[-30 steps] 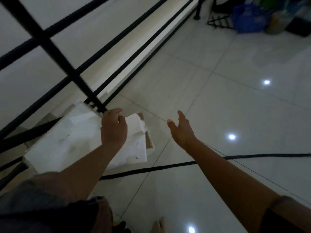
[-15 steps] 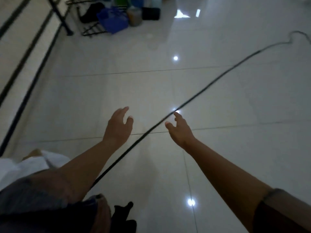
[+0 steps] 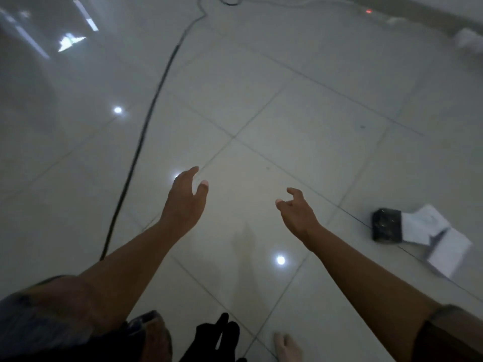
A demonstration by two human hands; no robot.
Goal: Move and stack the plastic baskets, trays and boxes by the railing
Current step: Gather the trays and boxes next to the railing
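Observation:
My left hand [image 3: 186, 201] hangs over the tiled floor with relaxed fingers and holds nothing. My right hand [image 3: 296, 214] reaches forward beside it, fingers loosely curled, also holding nothing. On the floor at the right lies a small black box [image 3: 386, 225] touching white boxes or papers [image 3: 437, 240]. No railing, basket or tray shows in this view.
A black cable [image 3: 146, 124] runs across the glossy floor from the top centre down to my left arm. A pale object [image 3: 467, 41] sits by the wall at the top right. My bare foot [image 3: 287, 347] shows at the bottom edge.
The view has swung right, away from the railing and the white boxes my left hand touched. Both hands now hang free over open floor; a black box has come into view.

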